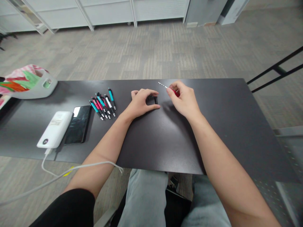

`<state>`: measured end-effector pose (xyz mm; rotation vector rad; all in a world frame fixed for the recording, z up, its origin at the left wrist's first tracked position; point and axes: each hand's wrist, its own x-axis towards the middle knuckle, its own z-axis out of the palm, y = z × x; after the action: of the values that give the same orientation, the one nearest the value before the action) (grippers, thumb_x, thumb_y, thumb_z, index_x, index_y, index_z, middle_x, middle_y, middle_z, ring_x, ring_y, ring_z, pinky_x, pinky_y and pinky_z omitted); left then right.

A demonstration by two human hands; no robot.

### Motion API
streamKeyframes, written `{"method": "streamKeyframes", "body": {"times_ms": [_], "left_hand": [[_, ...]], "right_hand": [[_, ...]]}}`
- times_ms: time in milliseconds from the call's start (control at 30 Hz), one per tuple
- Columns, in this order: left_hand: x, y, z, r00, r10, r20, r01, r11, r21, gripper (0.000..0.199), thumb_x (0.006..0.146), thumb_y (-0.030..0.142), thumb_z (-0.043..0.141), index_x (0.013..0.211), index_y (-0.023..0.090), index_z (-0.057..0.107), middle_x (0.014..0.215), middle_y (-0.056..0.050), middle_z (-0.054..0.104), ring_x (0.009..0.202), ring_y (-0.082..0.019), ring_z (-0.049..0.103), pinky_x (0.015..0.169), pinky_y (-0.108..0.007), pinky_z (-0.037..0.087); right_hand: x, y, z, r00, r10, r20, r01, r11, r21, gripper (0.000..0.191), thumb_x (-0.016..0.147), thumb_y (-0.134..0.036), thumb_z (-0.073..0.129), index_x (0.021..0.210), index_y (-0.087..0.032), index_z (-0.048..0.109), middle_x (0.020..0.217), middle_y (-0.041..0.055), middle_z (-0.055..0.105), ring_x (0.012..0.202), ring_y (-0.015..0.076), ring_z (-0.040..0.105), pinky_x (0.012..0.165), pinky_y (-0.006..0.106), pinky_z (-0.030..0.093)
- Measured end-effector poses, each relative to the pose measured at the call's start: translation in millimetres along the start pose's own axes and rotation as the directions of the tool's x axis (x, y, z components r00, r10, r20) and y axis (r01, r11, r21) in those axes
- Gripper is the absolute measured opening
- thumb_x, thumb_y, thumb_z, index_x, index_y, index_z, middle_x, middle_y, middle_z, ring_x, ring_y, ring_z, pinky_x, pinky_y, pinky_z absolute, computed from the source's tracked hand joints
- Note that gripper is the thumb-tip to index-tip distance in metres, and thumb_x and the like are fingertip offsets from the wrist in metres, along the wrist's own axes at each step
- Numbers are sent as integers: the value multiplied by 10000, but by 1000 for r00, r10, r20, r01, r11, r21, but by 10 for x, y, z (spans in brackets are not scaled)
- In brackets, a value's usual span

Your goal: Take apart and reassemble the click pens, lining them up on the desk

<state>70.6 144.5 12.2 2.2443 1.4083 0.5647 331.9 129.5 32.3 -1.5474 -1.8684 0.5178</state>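
My left hand (141,102) rests on the dark table, its thumb and fingers curved around a small black piece (156,100) that stands between the fingertips. To its right, my right hand (186,99) is raised a little over the table, its fingers closed on a red part (176,93); a thin silvery rod (162,85) sticks out from the fingers toward the upper left. Left of my left hand lies a group of several pens (102,105) in blue, red and white with black grips.
A black phone (78,124) and a white power bank (55,129) with a white cable (82,165) lie at the left of the table (227,126). Behind them is a white basket (49,83) with colourful contents. A black metal frame (280,71) stands off the right edge.
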Motion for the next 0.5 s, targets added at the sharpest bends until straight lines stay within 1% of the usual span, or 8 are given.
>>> {"method": "streamKeyframes", "body": {"times_ms": [67, 133, 233, 333, 500], "left_hand": [[10, 5, 7, 1000, -24, -7, 24, 1000, -4, 483, 1106, 471, 994, 1563, 397, 856, 1621, -43, 926, 1557, -409, 759, 1392, -620, 429], [21, -7, 13, 999, -44, -25, 44, 999, -10, 478, 1103, 442, 967, 1566, 395, 858, 1660, -48, 912, 1574, -416, 764, 1391, -631, 439], [30, -36, 17, 998, -46, -32, 45, 999, -18, 502, 1089, 435, 956, 1578, 387, 856, 1667, -57, 907, 1600, -428, 760, 1389, -640, 452], [29, -58, 23, 999, -30, -39, 30, 999, -13, 491, 1087, 439, 956, 1565, 377, 861, 1654, -71, 903, 1614, -430, 753, 1374, -634, 462], [11, -22, 38, 998, 12, -62, -13, 1000, -17, 487, 1081, 451, 1007, 1541, 379, 864, 1701, -80, 853, 1651, -418, 728, 1347, -612, 463]], "right_hand": [[-8, 4, -73, 998, 3, 57, 3, 994, -106, 221, 1256, -443, 675, 1254, -307, 850, 1194, 109, 935, 1078, 351, 813, 912, 423, 564], [-18, 16, -146, 994, 10, 112, 13, 978, -208, 223, 1247, -421, 681, 1254, -311, 875, 1233, 124, 951, 1128, 384, 829, 897, 431, 551], [-29, 46, -227, 984, 28, 173, 28, 948, -316, 226, 1228, -409, 704, 1257, -313, 906, 1270, 138, 965, 1137, 415, 837, 871, 446, 539], [-33, 77, -258, 975, 21, 221, 61, 932, -358, 244, 1225, -415, 711, 1291, -316, 924, 1331, 145, 967, 1170, 437, 841, 877, 467, 552], [-31, 106, -248, 965, -31, 262, 125, 928, -352, 272, 1248, -425, 690, 1334, -317, 924, 1394, 147, 952, 1230, 446, 853, 920, 484, 584]]}}
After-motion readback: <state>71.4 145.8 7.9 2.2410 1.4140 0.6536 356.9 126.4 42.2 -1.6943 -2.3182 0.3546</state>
